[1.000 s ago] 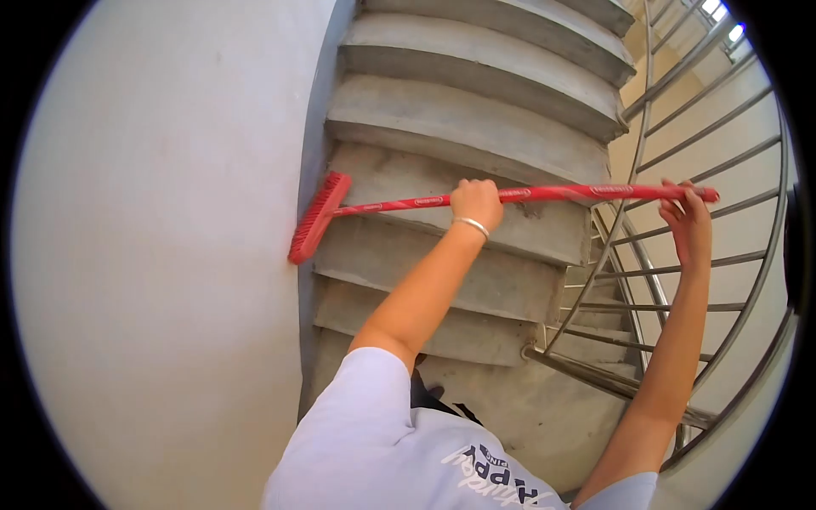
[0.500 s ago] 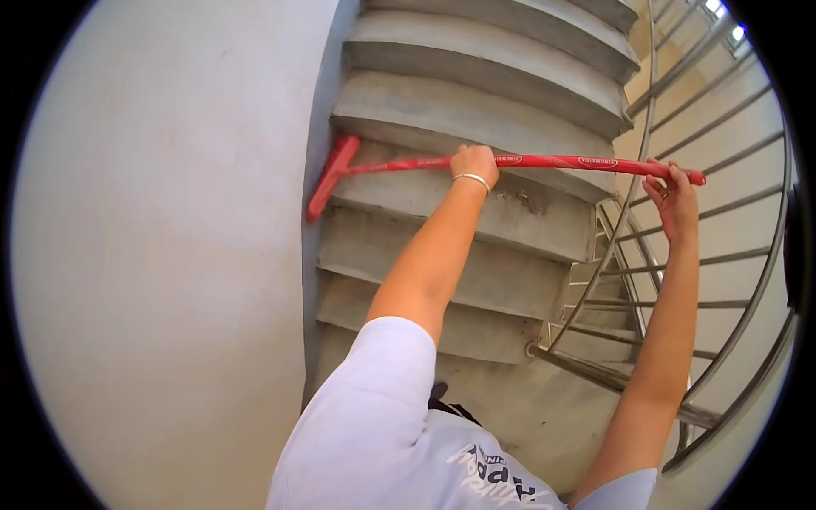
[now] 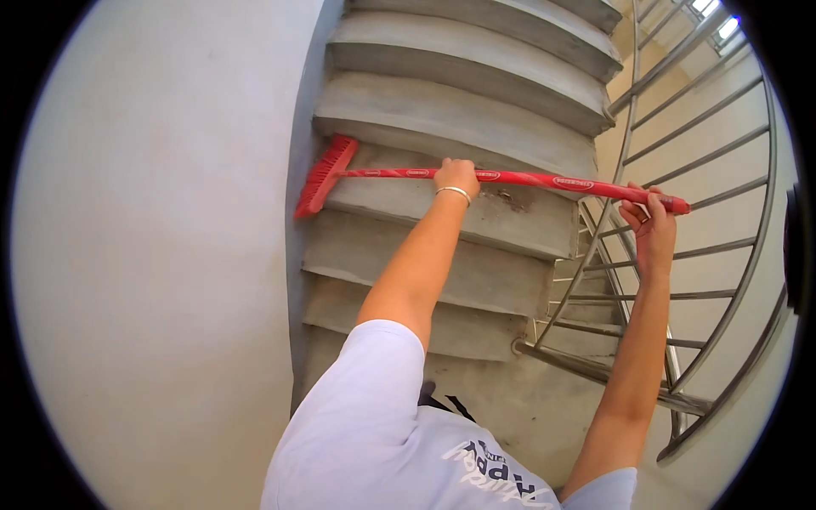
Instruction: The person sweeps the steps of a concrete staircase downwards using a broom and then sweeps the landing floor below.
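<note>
Left hand [image 3: 457, 176] and right hand [image 3: 654, 231] hold the long red broom handle [image 3: 544, 179] crosswise; its red bristled head [image 3: 328, 176] lies left, nearer the left hand.

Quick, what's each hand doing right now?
Left hand: closed, holding the broom partway along.
Right hand: closed, holding the broom near its end.

From here the broom [image 3: 391, 173] is red right down to its bristles [image 3: 321, 176], with paler streaks and whitish oval labels [image 3: 574, 183] along the handle [image 3: 535, 178]. The shirt [image 3: 340, 425] is pale lilac-blue with navy and white lettering [image 3: 491, 470], the bracelet [image 3: 459, 191] silvery. Grey stairs [image 3: 459, 106], silver-toned railing [image 3: 714, 248], off-white wall [image 3: 161, 255] edged in blue-grey.
</note>
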A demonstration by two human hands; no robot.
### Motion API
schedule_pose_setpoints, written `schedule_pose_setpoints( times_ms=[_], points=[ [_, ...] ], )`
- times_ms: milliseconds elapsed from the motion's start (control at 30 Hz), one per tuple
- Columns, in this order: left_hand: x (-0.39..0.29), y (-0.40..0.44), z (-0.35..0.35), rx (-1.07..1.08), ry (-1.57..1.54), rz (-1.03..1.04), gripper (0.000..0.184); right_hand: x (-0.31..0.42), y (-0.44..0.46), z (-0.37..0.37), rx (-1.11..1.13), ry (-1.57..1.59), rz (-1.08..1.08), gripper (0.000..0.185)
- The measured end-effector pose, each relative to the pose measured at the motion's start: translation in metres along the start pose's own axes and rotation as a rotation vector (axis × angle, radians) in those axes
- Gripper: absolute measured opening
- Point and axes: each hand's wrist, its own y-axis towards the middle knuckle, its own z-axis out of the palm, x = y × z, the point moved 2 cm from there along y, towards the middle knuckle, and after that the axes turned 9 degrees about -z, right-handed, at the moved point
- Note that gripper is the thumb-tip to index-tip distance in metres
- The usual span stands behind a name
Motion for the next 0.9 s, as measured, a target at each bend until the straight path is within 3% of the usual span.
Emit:
schedule_pose_setpoints(
  times_ms=[100, 167, 300, 367, 400, 467, 633, 733, 900],
  points=[
    [0.001, -0.016, 0.009, 0.088, 0.030, 0.001, 0.019, 0.009, -0.049, -0.005, -0.160, -0.091, 0.010, 0.034],
    [-0.011, -0.045, 0.019, 0.146, 0.122, 0.113, 0.016, 0.020, -0.092, -0.022, -0.313, -0.199, -0.034, 0.035],
    [-0.039, -0.126, 0.023, 0.232, -0.009, 0.322, 0.017, 0.057, -0.192, -0.075, -0.463, -0.284, -0.137, 0.039],
    [-0.053, -0.164, 0.033, 0.124, -0.086, 0.406, 0.015, 0.080, -0.237, -0.090, -0.583, -0.353, -0.259, 0.042],
    [-0.058, -0.179, 0.025, 0.122, -0.086, 0.409, 0.015, 0.095, -0.254, -0.105, -0.585, -0.352, -0.263, 0.042],
    [-0.073, -0.207, -0.007, 0.125, -0.162, 0.476, 0.016, 0.123, -0.279, -0.129, -0.335, -0.318, -0.390, 0.045],
    [-0.035, -0.211, -0.023, 0.080, -0.073, 0.397, 0.017, 0.091, -0.276, -0.101, -0.426, -0.168, -0.317, 0.042],
    [0.013, -0.178, -0.019, 0.000, 0.022, 0.325, 0.017, 0.033, -0.254, -0.068, -0.324, -0.037, -0.220, 0.035],
    [0.046, -0.094, 0.009, 0.034, 0.170, 0.257, 0.016, -0.032, -0.194, -0.022, -0.409, 0.100, -0.055, 0.023]
  ],
)
